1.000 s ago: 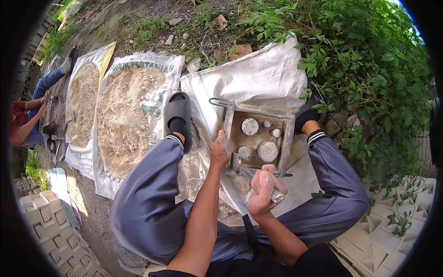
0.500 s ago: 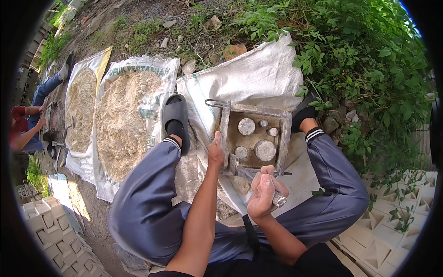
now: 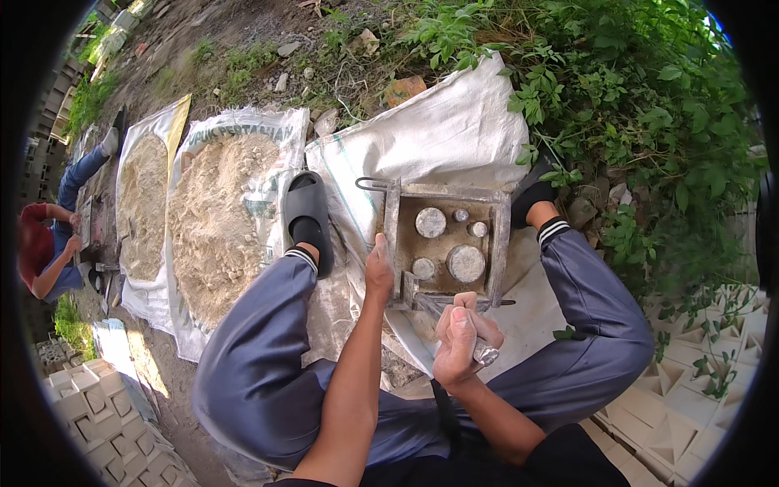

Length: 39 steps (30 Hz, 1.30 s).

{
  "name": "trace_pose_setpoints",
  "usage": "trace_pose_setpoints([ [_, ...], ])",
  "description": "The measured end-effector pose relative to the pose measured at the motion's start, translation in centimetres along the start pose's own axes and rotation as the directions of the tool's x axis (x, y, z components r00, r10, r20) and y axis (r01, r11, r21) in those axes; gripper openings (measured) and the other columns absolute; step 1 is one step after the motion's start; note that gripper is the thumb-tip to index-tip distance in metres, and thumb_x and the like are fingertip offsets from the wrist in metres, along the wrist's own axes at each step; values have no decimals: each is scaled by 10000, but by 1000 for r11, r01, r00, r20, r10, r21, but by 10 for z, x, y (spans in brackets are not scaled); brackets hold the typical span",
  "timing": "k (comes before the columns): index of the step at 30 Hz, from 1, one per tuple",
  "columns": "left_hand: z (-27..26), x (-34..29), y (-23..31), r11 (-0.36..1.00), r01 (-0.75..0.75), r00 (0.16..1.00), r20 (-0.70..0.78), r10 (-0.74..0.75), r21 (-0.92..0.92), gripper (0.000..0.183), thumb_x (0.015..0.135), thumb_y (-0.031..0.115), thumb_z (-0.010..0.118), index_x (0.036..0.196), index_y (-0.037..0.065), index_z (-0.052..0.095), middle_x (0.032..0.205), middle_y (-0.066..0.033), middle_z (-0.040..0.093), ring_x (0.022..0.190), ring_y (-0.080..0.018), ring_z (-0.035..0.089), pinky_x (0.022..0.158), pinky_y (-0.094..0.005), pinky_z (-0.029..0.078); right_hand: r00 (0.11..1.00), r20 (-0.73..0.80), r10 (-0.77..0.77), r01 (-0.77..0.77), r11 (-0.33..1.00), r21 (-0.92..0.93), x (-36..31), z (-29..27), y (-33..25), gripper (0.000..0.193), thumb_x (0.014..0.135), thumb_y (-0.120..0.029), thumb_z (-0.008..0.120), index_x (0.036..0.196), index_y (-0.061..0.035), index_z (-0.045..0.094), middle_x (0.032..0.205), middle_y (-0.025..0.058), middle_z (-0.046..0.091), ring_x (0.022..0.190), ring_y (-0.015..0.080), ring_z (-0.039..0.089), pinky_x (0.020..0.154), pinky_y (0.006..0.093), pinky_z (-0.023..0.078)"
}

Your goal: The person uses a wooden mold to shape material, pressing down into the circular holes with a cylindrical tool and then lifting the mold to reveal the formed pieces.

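Between my feet stands a square grey mould frame (image 3: 501,243), dusted with pale sand. Inside it, several round, pale-topped cylinders of different sizes, such as the largest disc (image 3: 466,264), rise from a sandy bottom. My left hand (image 3: 379,269) is closed on the frame's left side, with most of its fingers hidden. Near the frame's front edge, my right hand (image 3: 465,339) is a fist around a grey rod-shaped handle (image 3: 487,355). The handle's rounded end sticks out below the fist; its far end reaches the frame's near left corner.
White woven sacks lie under the frame and to the left, two bearing heaps of pale sand (image 3: 219,223). Leafy plants (image 3: 649,122) crowd the right. Pale patterned blocks (image 3: 105,414) are stacked at lower left and right. Another person (image 3: 49,243) sits at far left.
The view has shifted slightly. Both hands keep their holds, and the frame and cylinders stay in place.
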<state>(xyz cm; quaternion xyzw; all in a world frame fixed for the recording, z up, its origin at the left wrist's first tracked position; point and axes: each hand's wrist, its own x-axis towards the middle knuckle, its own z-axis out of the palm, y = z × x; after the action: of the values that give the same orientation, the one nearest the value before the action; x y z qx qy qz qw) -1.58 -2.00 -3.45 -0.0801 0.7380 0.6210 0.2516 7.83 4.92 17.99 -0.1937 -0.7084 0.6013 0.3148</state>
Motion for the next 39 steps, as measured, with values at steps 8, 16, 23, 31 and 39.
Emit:
trace_pose_setpoints([
  [8,-9,10,-21,998,28,998,53,-25,-49,746,989,559,259,1004,-109,592,838,-132,589,818,-222,510,824,-348,416,998,-53,13,-9,997,79,3,8,12,311,824,-32,479,522,-19,408,491,50,392,519,182,273,536,326,274],
  [16,-4,-1,-3,999,26,998,60,-24,-24,761,989,563,244,1078,-110,588,965,-146,623,919,-231,539,894,-326,402,998,6,-70,70,997,-38,-2,17,30,396,860,-77,446,486,-54,317,425,10,347,475,128,227,601,310,285],
  [23,-3,11,-25,998,-36,999,7,36,-53,790,978,584,243,1152,-118,564,1062,-185,630,997,-269,555,947,-334,385,999,-32,-42,42,999,4,24,24,38,366,871,-76,496,517,-22,416,449,32,384,499,173,288,558,336,285],
  [31,4,4,-6,1000,30,999,41,-30,-1,791,981,576,235,1168,-124,553,1057,-213,624,1014,-282,560,947,-340,385,999,5,-34,33,999,14,47,25,52,383,915,-140,478,566,-51,346,524,-24,345,456,44,267,412,252,183],
  [39,2,4,-8,995,-54,998,26,57,-80,765,984,567,255,1123,-114,574,967,-171,639,931,-253,564,897,-338,410,996,-34,88,-85,994,63,62,36,44,410,936,-148,492,560,-68,350,542,-42,338,479,40,262,428,251,174],
])
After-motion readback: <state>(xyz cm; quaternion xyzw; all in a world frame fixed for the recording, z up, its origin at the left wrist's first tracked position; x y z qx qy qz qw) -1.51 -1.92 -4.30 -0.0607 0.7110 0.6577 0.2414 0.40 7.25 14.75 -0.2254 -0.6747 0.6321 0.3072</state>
